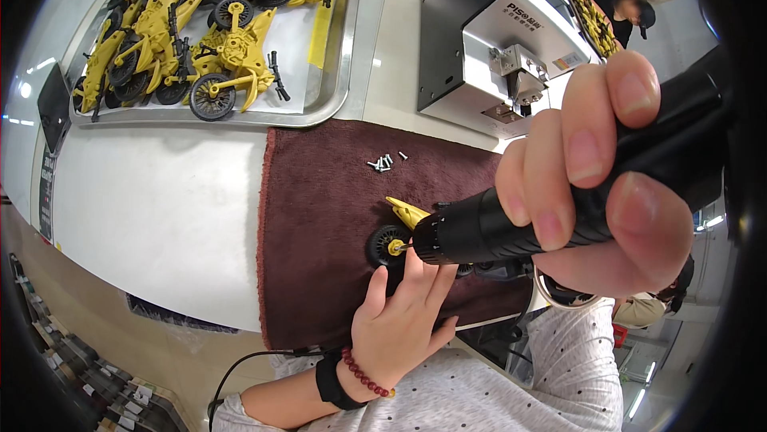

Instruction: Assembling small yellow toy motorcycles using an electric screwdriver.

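In my right hand [591, 180] is a black electric screwdriver [487, 232], its fingers and thumb wrapped round the thick barrel. The bit points left and meets the yellow hub of a black spoked wheel [379, 250]. This wheel belongs to a yellow toy motorcycle [408, 213] lying on a dark red cloth [311, 192]. My left hand [403, 320] steadies the toy from the near side, fingers stretched forward against it; the fingertips are partly hidden under the screwdriver. Several small silver screws [382, 164] lie on the cloth beyond the toy.
A metal tray [339, 88] at the far left carries many yellow toy motorcycles [160, 40]. A silver and black box-shaped machine [479, 52] stands at the back right. White tabletop [160, 192] extends left of the cloth. Another person [615, 12] is at the far right.
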{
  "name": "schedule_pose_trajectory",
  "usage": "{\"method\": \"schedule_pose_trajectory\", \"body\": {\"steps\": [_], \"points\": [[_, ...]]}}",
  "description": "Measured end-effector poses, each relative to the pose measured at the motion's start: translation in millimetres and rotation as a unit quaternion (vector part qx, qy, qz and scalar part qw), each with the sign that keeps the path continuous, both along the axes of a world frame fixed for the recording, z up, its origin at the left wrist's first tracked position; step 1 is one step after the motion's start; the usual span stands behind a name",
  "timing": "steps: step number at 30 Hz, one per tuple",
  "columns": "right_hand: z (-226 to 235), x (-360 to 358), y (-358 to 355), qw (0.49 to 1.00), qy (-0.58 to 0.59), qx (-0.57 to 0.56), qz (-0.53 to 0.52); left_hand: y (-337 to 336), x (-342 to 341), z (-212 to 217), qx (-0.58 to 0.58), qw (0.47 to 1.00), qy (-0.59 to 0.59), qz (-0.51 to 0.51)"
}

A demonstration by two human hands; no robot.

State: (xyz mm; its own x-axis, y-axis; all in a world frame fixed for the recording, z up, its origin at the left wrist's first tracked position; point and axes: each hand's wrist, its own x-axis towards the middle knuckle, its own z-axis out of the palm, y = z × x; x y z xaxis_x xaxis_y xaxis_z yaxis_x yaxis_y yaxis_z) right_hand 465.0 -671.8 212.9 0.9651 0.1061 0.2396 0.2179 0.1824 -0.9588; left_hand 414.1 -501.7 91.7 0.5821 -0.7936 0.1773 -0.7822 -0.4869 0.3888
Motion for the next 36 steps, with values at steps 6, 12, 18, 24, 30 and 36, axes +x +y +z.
{"method": "schedule_pose_trajectory", "body": {"steps": [6,12,18,24,30,36], "points": [[4.8,-7.0,5.4,0.998,-0.02,-0.045,-0.025,-0.5,-1.8,-0.5,-0.023,1.0,0.012,-0.006],[12.2,-13.1,38.5,0.992,0.014,-0.054,-0.111,1.0,-1.6,-1.7,-0.031,0.999,0.017,-0.002],[3.2,-18.9,39.5,0.994,-0.083,0.004,-0.071,4.2,-2.4,-2.4,-0.008,0.999,0.031,-0.032],[-7.6,-24.7,46.6,0.978,-0.202,-0.026,-0.054,3.7,0.9,-3.3,-0.046,0.998,0.027,-0.022],[-5.2,-29.2,47.7,0.974,-0.213,-0.068,-0.029,2.9,2.5,-1.2,-0.045,0.998,0.035,-0.025],[-0.7,-24.0,40.7,0.979,-0.178,-0.095,0.04,0.7,-1.9,1.8,0.077,0.997,-0.003,-0.028]]}}
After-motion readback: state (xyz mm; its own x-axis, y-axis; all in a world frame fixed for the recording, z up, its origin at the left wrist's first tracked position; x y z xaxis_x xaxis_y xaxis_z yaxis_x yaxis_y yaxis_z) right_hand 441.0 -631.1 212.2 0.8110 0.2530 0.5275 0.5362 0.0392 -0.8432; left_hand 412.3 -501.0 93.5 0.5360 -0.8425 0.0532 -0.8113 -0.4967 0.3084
